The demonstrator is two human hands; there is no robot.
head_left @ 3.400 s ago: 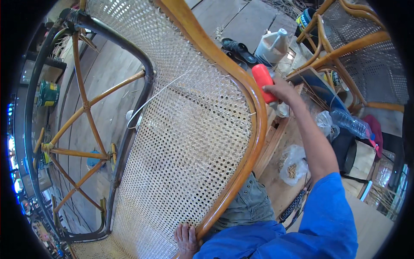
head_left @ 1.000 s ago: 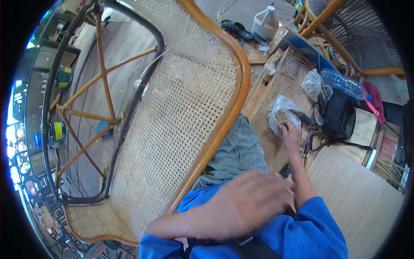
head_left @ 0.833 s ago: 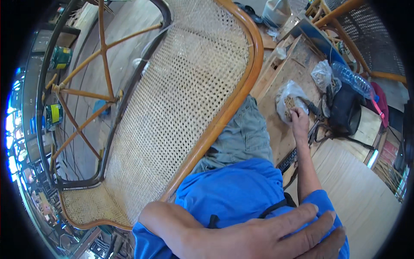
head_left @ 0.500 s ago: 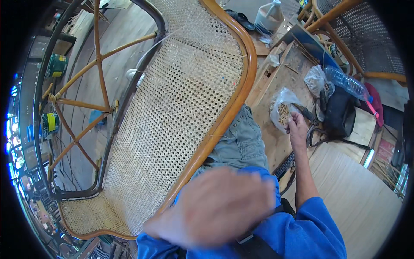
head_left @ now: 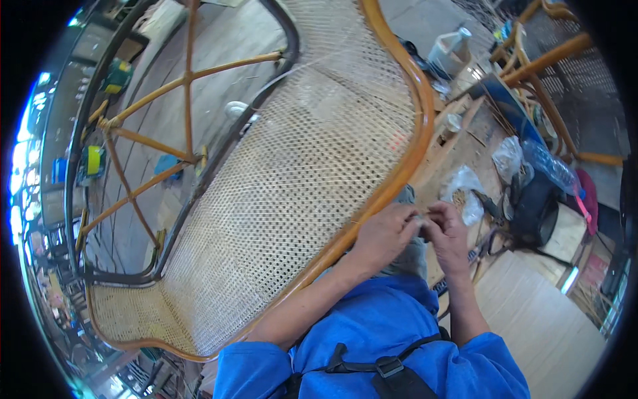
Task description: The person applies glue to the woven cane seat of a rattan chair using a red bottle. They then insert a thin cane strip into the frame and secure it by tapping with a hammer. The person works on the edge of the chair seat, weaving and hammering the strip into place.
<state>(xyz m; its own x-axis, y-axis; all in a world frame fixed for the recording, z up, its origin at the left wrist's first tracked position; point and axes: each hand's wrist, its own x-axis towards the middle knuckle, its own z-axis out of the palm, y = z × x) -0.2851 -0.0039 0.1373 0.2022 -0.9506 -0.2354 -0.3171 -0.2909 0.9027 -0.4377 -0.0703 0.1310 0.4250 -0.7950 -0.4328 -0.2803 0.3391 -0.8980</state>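
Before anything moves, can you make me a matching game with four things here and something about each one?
1. Bare left hand
2. Clear plastic bottle
3. Pale woven cane panel
4. Clear plastic bag nearest the right hand

A. Edged with glossy orange-brown wood
B. Holds small pale bits
C. Fingers bent toward the right hand
D. Lies by dark red cloth

Pairs: 1-C, 2-D, 3-A, 4-B

I see the chair [head_left: 299, 193] filling the middle and left, with my left hand [head_left: 384, 233] and right hand [head_left: 450, 238] together by its right edge. Beyond them, a plastic bag [head_left: 470, 201] sits on the desk [head_left: 477, 156]; a bottle [head_left: 549, 161] lies farther right, before another chair [head_left: 553, 58].
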